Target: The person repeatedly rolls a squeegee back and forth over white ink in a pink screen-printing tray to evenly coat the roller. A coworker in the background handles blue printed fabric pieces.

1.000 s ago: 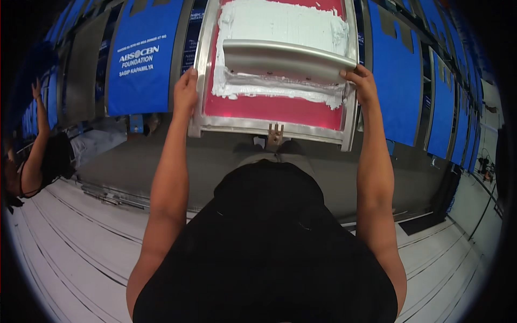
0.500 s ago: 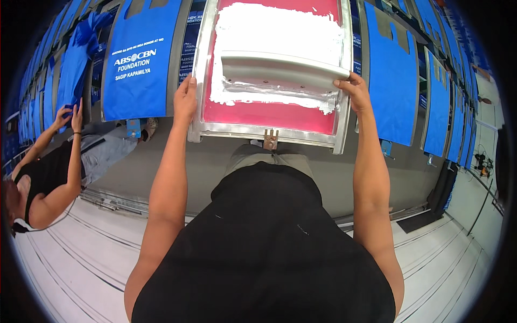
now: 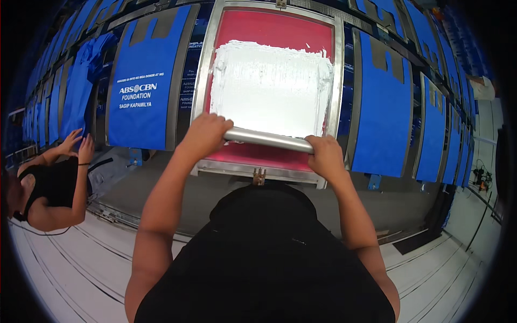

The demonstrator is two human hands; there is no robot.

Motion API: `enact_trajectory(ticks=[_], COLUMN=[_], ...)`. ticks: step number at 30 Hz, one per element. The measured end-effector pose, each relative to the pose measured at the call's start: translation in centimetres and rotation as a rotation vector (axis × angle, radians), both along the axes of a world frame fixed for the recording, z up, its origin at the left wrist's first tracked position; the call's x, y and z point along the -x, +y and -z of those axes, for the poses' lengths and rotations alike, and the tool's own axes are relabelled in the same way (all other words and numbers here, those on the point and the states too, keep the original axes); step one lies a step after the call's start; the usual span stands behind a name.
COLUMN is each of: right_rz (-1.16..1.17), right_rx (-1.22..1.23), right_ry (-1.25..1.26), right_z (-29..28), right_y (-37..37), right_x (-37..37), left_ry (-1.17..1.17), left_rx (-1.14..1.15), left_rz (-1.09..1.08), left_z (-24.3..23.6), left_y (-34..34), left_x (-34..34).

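Note:
A silver squeegee (image 3: pixel 272 139) spans the near part of a screen-printing frame (image 3: pixel 337 70), with both my hands closed on its ends. My left hand (image 3: pixel 206 137) wraps the left end, and my right hand (image 3: pixel 325 155) grips the right end, its thumb along the top. White ink (image 3: pixel 269 89) covers the middle of the red mesh (image 3: pixel 274 27) beyond the squeegee, streaked lengthwise with ragged, thicker edges. The squeegee's blade edge is hidden beneath its handle. Bare red mesh shows between the squeegee and the frame's near edge.
Blue bags lie flat on boards on both sides, a printed one (image 3: pixel 141 89) at left and a plain one (image 3: pixel 379 107) at right. A metal bracket (image 3: pixel 259 176) sits at the frame's near edge. Far left, another person (image 3: pixel 54 183) handles a blue bag (image 3: pixel 81 102).
My left hand has left the frame's side and taken hold of the squeegee's left end. My right hand has a fuller grip. The squeegee is closer to me, and the ink behind it is smoother.

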State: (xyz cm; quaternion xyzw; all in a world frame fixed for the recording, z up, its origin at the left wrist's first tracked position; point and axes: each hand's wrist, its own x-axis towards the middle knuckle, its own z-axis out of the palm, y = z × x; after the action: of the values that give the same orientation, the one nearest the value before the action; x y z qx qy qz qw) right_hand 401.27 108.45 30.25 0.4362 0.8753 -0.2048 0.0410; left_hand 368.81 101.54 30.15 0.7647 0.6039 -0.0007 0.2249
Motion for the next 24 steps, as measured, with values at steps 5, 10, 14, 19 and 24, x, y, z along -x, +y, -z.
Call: enact_trajectory(ticks=[5,10,14,19,24], right_rz=[-0.047,-0.003,-0.046,-0.019,0.022], right_rx=[-0.189,-0.396,-0.281,-0.071,-0.112], right_ry=[0.129,-0.048,-0.027,0.039,0.044], right_z=[-0.5,6.7,5.6,-0.3,3.1], right_y=[9.8,15.2,9.1,-1.1,-2.9], right_x=[2.1,5.8,4.2,0.7,0.5], left_ry=[-0.07,0.009,-0.042,-0.119,-0.219], left_rx=[-0.276,-0.491,-0.402,-0.227,-0.358], left_rz=[-0.137,-0.211,-0.223,-0.205,-0.235], left_z=[-0.7,8.1,6.5,2.0,5.6], left_y=[7.8,12.2,6.5,-3.9,-5.8], left_x=[1.7,2.7,1.6,-0.7,-1.9])
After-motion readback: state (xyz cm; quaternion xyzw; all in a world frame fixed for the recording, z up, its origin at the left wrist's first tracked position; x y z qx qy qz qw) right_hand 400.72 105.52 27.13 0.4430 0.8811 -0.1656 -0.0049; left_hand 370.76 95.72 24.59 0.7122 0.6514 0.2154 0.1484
